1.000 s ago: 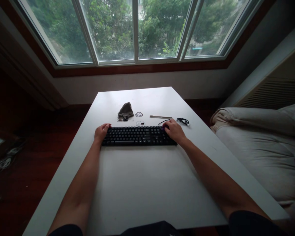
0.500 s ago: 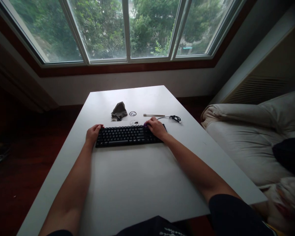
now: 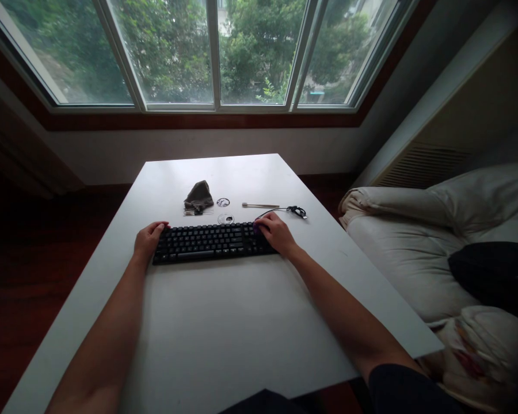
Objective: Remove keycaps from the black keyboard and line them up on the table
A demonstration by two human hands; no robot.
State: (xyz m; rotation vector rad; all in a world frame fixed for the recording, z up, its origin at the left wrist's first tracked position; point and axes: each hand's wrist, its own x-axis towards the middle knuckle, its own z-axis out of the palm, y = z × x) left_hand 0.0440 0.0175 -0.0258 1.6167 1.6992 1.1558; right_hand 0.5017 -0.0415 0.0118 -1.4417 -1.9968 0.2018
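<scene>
A black keyboard (image 3: 202, 241) lies lengthwise across the white table. My left hand (image 3: 148, 240) is closed around its left end, thumb near the top corner. Over the right-hand keys, my right hand (image 3: 277, 231) pinches a small purple thing (image 3: 256, 227), mostly covered by the fingers; its kind is hard to make out. The same hand hides part of the keyboard's right end. Behind the keyboard are a grey-brown cloth (image 3: 199, 196), thin sticks (image 3: 205, 212) beside it, a small clear round dish (image 3: 223, 219) and a ring-shaped item (image 3: 223, 202).
A slim brush-like stick (image 3: 261, 205) lies beyond my right hand. To its right is a bundled black cable (image 3: 297, 211) with a plug. A pale sofa (image 3: 397, 259) holding a dark bag (image 3: 496, 276) stands right of the table (image 3: 224, 322). Windows line the far wall.
The camera view has shifted, so the table and its things sit further left in the picture. My right hand has slid a little rightward along the keyboard; my left hand keeps its hold.
</scene>
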